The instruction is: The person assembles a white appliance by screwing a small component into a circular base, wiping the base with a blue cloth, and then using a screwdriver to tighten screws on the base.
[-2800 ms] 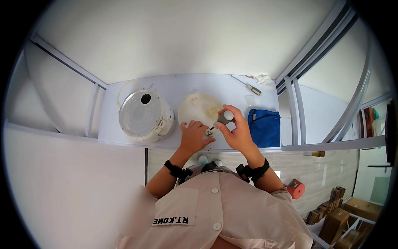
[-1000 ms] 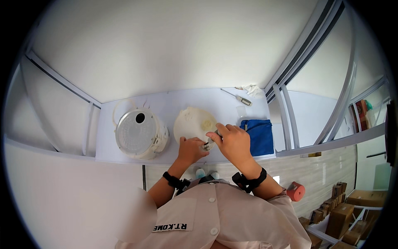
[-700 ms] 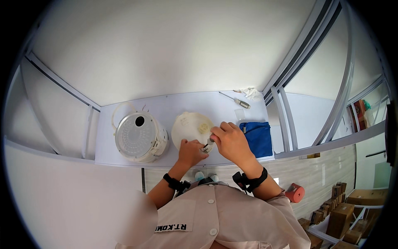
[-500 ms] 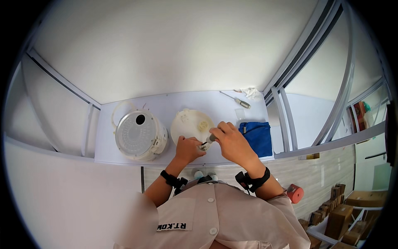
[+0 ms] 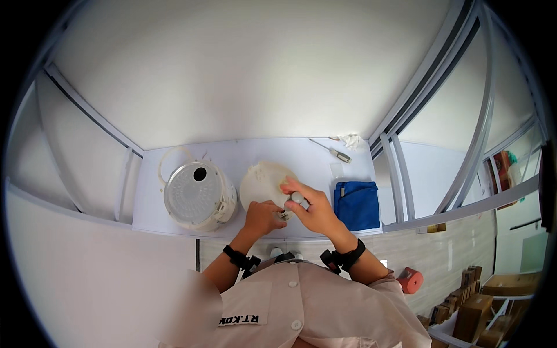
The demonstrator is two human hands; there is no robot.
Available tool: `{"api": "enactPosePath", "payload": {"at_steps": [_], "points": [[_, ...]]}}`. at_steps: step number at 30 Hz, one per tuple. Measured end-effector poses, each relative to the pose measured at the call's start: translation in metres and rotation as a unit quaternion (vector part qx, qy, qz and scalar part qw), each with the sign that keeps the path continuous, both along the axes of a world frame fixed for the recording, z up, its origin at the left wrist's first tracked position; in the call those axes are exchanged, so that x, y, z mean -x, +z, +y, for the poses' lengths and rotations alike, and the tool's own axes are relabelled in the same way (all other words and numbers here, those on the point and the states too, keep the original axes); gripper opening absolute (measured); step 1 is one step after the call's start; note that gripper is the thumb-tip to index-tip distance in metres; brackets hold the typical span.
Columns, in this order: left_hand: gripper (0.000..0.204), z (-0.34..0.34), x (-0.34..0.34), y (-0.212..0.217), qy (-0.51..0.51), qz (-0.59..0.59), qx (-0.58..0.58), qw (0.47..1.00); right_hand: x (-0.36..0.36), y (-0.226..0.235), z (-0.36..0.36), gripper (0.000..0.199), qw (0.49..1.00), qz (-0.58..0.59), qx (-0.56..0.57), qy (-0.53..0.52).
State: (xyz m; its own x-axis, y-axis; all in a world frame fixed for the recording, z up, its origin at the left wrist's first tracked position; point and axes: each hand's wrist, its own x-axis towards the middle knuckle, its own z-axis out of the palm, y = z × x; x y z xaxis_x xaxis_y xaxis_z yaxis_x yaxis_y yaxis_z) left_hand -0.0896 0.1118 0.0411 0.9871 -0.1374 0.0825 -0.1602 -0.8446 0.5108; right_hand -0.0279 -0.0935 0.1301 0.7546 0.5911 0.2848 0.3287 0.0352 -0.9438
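A round, cream plastic cover lies on the white table. At its near edge my left hand is closed, fingertips pinching a small light-coloured part with metal; whether that part is attached to the cover I cannot tell. My right hand grips a screwdriver by its grey handle, held steeply over the small part. The screwdriver's tip is hidden behind the hand and handle. To the left of my hands stands a cream cylindrical appliance body with a metal plate and a dark round hole facing up.
A blue fabric pouch lies right of my right hand. Behind it are a second screwdriver, a small clear sheet and crumpled white material. Grey frame posts border the table's right side. A red roll rests on the floor.
My right hand has turned and moved nearer my body, and the screwdriver now stands more upright with its handle end toward me. My left hand keeps its pinch near the cover's edge.
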Motion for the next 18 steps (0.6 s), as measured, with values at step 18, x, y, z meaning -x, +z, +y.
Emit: {"api": "enactPosePath", "payload": {"at_steps": [18], "points": [[0.048, 0.003, -0.002, -0.003, 0.024, 0.118, 0.027, 0.992, 0.007, 0.018, 0.009, 0.034, 0.970, -0.227, 0.004, -0.087]]}}
